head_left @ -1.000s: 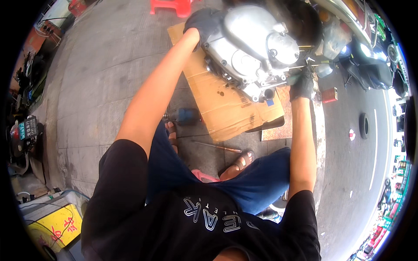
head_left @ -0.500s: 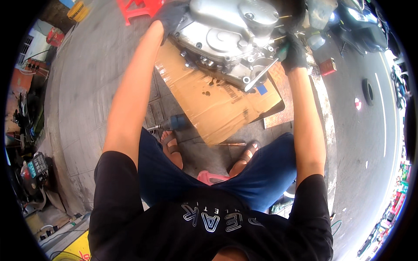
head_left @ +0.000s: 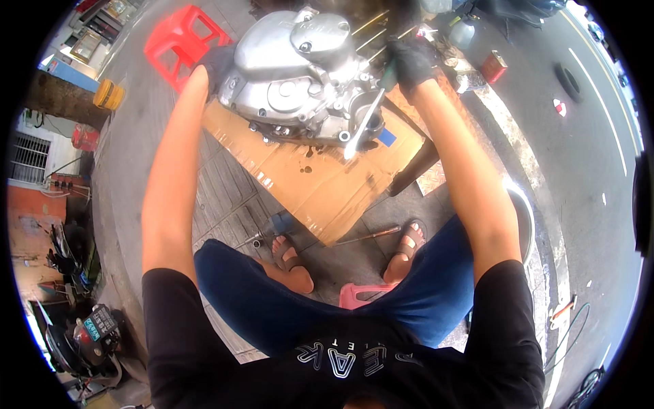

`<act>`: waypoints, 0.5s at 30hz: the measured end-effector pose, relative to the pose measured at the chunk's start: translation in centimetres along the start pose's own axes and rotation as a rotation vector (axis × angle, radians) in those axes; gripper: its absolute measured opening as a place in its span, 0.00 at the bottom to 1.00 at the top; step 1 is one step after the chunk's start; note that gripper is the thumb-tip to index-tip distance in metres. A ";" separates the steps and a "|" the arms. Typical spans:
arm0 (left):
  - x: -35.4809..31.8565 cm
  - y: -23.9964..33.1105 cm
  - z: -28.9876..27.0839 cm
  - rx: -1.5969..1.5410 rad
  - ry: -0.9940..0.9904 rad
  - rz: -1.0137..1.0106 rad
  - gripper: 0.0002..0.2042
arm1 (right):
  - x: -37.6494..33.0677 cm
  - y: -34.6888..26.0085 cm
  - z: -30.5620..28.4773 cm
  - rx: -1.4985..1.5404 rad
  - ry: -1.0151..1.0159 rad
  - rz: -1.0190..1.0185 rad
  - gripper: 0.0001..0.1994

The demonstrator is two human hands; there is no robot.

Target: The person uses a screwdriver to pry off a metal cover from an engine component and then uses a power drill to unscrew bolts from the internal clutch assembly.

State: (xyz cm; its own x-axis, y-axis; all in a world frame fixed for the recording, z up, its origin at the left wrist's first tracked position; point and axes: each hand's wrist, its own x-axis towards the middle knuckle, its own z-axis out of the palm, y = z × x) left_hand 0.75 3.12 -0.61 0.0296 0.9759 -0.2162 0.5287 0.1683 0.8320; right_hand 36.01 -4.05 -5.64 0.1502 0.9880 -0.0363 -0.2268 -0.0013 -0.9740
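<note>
Two hands, one engine, one green-handled tool, two sandals, one red stool

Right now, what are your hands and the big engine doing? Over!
Left hand against silver engine. Right hand gripping green-handled tool, shaft across engine's right side. Engine over cardboard. Red stool close to left hand.

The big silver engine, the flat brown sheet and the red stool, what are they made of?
Engine: probably cast metal, maybe aluminium; it's silvery and smooth, with bright glare.
Brown sheet: looks like cardboard, mostly dull, with creases and dark stains.
Red stool: likely moulded plastic, fairly smooth, since it's one bright colour with openings between its legs.
</note>
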 end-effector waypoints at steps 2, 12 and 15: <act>0.4 0.1 0.1 0.018 -0.078 0.069 0.18 | 0.4 0.2 -0.6 0.054 -0.007 0.022 0.11; -0.9 2.7 -1.4 0.063 -0.339 -0.103 0.19 | -0.6 1.0 -0.9 0.097 -0.074 0.079 0.14; 1.3 -0.2 -2.2 -0.085 -0.329 -0.160 0.19 | -1.2 -0.1 -0.4 0.067 -0.019 0.190 0.13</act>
State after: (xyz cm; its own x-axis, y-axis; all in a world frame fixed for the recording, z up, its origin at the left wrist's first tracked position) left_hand -1.14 4.62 0.04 0.2311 0.8417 -0.4880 0.4771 0.3391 0.8108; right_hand 36.28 -5.30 -5.61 0.0805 0.9736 -0.2134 -0.3127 -0.1786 -0.9329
